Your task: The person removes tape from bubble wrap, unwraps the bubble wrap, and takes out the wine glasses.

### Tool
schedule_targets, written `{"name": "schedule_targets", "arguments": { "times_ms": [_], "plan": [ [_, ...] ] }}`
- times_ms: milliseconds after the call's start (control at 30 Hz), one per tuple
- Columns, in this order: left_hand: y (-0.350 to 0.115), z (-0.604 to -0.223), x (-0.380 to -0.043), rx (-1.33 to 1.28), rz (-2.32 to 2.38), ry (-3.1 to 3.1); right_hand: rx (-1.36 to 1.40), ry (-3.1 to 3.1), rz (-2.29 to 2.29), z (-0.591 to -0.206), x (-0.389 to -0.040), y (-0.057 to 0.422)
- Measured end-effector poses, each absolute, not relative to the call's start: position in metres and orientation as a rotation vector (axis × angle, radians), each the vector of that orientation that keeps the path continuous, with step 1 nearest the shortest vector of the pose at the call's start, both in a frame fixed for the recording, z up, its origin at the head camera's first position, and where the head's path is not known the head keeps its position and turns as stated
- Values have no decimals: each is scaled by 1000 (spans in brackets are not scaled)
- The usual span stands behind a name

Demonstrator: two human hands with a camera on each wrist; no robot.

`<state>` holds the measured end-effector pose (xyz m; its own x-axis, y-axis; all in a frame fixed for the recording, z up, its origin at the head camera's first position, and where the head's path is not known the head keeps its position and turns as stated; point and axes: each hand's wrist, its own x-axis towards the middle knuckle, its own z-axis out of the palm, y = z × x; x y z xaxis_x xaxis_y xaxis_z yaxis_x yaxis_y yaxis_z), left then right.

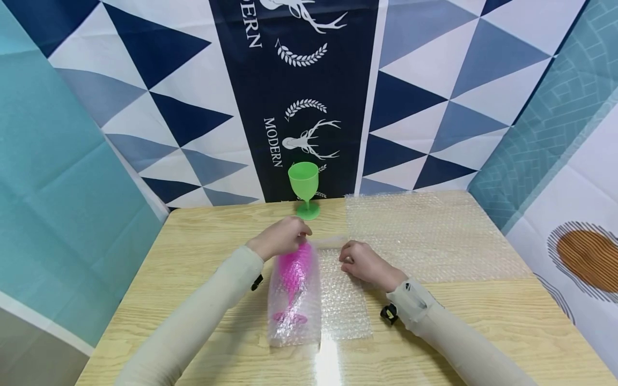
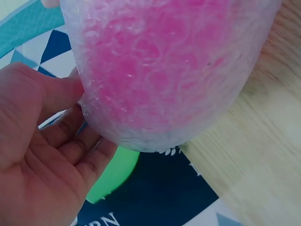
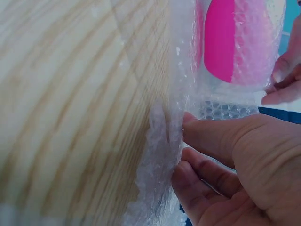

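A pink goblet (image 1: 295, 268) lies on the table inside bubble wrap (image 1: 345, 308), its bowl toward the back and its foot toward the front. The wrap covers the goblet, and a loose flap extends to the right. Beside the bowl end, my left hand (image 1: 285, 236) pinches the wrap's edge between thumb and fingers, as the left wrist view shows at the wrapped bowl (image 2: 160, 70). My right hand (image 1: 367, 262) pinches the far right edge of the flap; in the right wrist view, thumb and fingertips (image 3: 188, 176) meet at the film's edge (image 3: 176, 94).
Behind my left hand, a green goblet (image 1: 305, 185) stands upright near the table's back edge. Another flat bubble wrap sheet (image 1: 434, 236) covers the back right of the wooden table (image 1: 193, 257). Patterned cloth walls (image 1: 309, 80) enclose the back and sides.
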<state>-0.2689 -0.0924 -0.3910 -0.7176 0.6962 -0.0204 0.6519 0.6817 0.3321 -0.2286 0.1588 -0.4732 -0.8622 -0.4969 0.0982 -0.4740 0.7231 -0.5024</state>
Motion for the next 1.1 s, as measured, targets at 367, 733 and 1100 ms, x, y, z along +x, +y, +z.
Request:
{"name": "schedule_targets", "arguments": {
  "times_ms": [367, 733, 1100],
  "plan": [
    [-122, -397, -272, 998, 703, 2759, -808, 2881, -824, -475, -228, 162],
    [-147, -410, -268, 803, 1006, 2705, -803, 2886, -814, -475, -228, 161],
    [-162, -423, -262, 624, 1285, 2655, -769, 2881, -833, -474, -227, 160]
  ]
}}
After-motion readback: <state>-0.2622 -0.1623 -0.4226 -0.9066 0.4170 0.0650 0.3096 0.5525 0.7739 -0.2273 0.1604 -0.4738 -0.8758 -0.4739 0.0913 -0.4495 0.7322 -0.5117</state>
